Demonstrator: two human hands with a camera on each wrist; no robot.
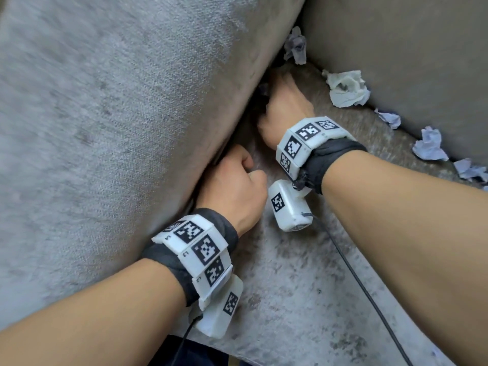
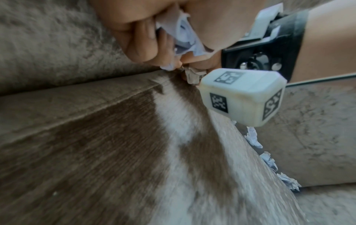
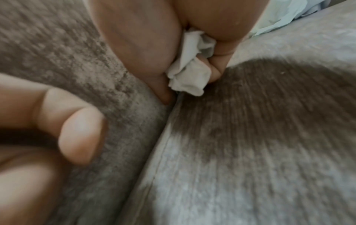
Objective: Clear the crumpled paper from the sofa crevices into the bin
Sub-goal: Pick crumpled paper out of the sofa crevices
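Observation:
Both hands are at the crevice between the grey back cushion (image 1: 118,128) and the seat (image 1: 303,273). My left hand (image 1: 232,186) is curled into a fist; the left wrist view shows its fingers (image 2: 138,38) gripping a bluish-white crumpled paper (image 2: 183,33). My right hand (image 1: 285,107) reaches deeper into the crevice, its fingertips hidden in the head view. In the right wrist view it pinches a white crumpled paper (image 3: 188,76) against the seam. No bin is in view.
More crumpled papers lie along the crevice by the armrest (image 1: 422,48): one in the corner (image 1: 295,46), a large one (image 1: 346,88), smaller ones (image 1: 430,145) towards the right. A black cable (image 1: 369,294) crosses the seat.

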